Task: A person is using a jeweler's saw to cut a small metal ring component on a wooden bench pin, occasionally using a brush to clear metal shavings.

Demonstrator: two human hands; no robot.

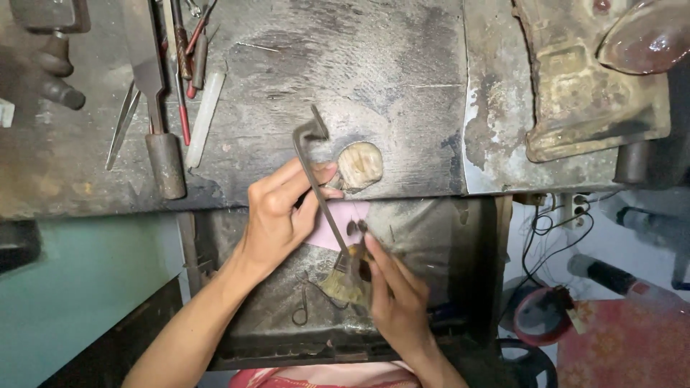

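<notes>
A person's two bare hands are working at the front edge of a worn, dark grey wooden workbench (pixel 345 79), seen from above. The left hand (pixel 277 215) is pressing its fingers down against a small rounded tan wooden peg (pixel 359 165) that juts from the bench edge, with a pale pink sheet of paper (pixel 338 223) lying just below those fingers. The right hand (pixel 395 302) is gripping the handle of a thin dark metal saw frame (pixel 316 179) — its fingers are closing around the lower end, while the frame is slanting up and leftward, crossing over the left hand. Beneath both hands a dark, dusty catch tray (pixel 445 244) is sitting under the bench. At the upper left, several metal files and hand tools (pixel 165 108) are lying side by side on the bench — well apart from the hands.
</notes>
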